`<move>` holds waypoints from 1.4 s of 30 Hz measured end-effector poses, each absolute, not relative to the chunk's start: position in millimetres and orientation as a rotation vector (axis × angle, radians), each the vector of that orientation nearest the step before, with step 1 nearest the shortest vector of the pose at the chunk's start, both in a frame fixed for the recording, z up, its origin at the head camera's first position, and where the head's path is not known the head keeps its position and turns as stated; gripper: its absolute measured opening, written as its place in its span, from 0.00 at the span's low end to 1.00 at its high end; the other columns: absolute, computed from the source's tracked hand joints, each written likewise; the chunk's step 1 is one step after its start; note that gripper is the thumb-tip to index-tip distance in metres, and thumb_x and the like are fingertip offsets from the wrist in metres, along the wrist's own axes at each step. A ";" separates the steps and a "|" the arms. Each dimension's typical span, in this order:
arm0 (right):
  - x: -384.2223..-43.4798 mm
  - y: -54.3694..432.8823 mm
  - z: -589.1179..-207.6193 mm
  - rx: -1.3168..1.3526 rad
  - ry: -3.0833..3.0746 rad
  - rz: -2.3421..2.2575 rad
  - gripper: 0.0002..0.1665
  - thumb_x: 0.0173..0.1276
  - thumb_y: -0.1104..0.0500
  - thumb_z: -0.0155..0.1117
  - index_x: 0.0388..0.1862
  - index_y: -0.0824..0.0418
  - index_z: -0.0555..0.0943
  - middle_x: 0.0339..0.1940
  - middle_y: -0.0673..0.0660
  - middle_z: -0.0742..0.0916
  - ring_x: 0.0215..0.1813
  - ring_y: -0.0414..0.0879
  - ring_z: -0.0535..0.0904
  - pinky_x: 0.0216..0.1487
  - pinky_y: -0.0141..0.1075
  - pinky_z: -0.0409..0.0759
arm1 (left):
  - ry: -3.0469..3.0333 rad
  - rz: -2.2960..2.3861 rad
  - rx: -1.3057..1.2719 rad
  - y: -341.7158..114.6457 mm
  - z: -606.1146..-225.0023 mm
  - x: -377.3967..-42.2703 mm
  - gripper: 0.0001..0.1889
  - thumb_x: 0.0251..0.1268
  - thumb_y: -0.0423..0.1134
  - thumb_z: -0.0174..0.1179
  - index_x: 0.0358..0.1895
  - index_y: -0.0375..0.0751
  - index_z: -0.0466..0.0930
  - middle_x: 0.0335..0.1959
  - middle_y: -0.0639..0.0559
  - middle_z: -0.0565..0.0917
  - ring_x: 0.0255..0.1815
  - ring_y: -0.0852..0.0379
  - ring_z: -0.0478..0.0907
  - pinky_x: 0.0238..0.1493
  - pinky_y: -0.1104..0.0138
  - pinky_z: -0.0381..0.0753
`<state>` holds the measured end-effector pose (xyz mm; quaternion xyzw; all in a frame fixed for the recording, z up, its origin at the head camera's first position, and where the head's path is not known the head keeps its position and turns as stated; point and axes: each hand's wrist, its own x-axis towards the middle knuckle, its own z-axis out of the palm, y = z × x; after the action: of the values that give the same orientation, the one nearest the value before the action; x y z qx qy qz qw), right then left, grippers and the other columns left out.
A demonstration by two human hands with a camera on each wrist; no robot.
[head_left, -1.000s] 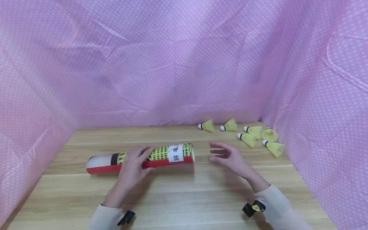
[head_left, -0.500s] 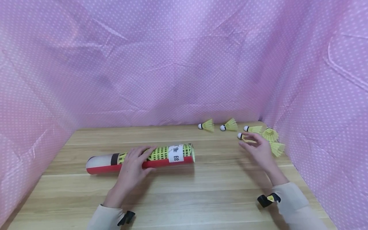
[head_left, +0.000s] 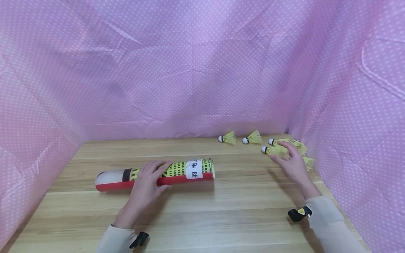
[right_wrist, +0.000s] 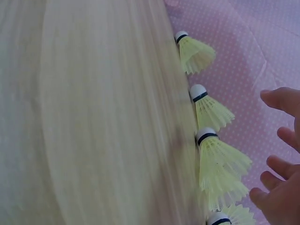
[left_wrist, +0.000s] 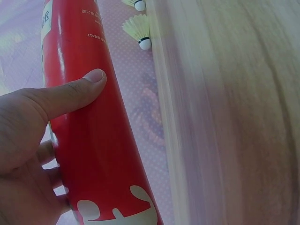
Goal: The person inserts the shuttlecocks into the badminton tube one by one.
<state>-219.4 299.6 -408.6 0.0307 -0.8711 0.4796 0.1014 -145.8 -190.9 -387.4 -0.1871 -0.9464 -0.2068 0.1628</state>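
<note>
Tube (head_left: 177, 168): lies on its side on the wooden table (head_left: 79, 218), left of centre, with its pale-and-red end to the left; yellow mesh pattern above, red below.
Left hand (head_left: 145, 184): wrapped over the tube's middle, thumb laid across the red side and fingers bent round the other, as the left wrist view shows – a firm-looking hold, apparently there to steady it.
Tube mouth (head_left: 213, 168): the right-hand end, just past the white label (head_left: 194, 169); its pale rim faces the shuttlecocks and looks uncapped.
Back-edge pair (head_left: 227, 138): two shuttlecocks lying near the cloth (head_left: 190, 70), corks to the left, apart from both hands.
Near shuttlecock (head_left: 274, 150): cork left, its skirt between right thumb and fingertips in the head view; another shuttlecock (head_left: 275, 141) lies close behind it. The next move seems to call for narrowing the fingers on this skirt without dragging that neighbour.
Right hand (head_left: 294, 165): fingers spread, thumb well apart from them, nothing held; the right wrist view shows a gap to the skirts. The step in hand looks like reaching for a shuttlecock – before any pinch.
Far-right shuttlecocks (head_left: 308, 162): two, partly hidden by the right hand.
</note>
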 end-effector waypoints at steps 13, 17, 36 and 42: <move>-227.2 307.4 -422.3 0.056 -2.713 1.345 0.46 0.66 0.52 0.73 0.76 0.66 0.64 0.75 0.76 0.62 0.73 0.76 0.56 0.68 0.71 0.56 | -2.706 -0.610 -0.521 -190.5 -385.7 -144.9 0.47 0.39 0.36 0.84 0.70 0.53 0.74 0.63 0.45 0.76 0.64 0.45 0.71 0.71 0.42 0.60; -229.3 305.7 -424.4 0.065 -2.704 1.329 0.44 0.65 0.55 0.74 0.74 0.67 0.65 0.74 0.75 0.65 0.73 0.75 0.58 0.69 0.69 0.57 | -2.709 -0.604 -0.512 -190.4 -385.4 -144.6 0.48 0.39 0.37 0.84 0.71 0.53 0.73 0.63 0.46 0.76 0.64 0.45 0.71 0.70 0.41 0.60; -235.2 279.6 -434.9 -0.073 -2.690 1.354 0.52 0.62 0.44 0.75 0.74 0.69 0.62 0.69 0.75 0.69 0.62 0.69 0.71 0.61 0.62 0.71 | -2.748 -0.609 -0.490 -190.3 -384.5 -144.3 0.48 0.41 0.38 0.84 0.72 0.56 0.72 0.65 0.47 0.75 0.65 0.46 0.70 0.71 0.41 0.59; -240.3 275.1 -436.9 -0.198 -2.616 1.338 0.45 0.63 0.51 0.76 0.71 0.71 0.67 0.65 0.76 0.73 0.62 0.68 0.71 0.64 0.60 0.70 | -2.748 -0.619 -0.488 -189.4 -383.7 -144.0 0.48 0.41 0.38 0.84 0.72 0.56 0.72 0.64 0.47 0.75 0.64 0.47 0.70 0.71 0.42 0.59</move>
<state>-240.3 275.1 -436.9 -0.0670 -0.8840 0.4521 0.0979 -144.0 -189.4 -383.7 -0.1692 -0.9516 -0.2144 0.1409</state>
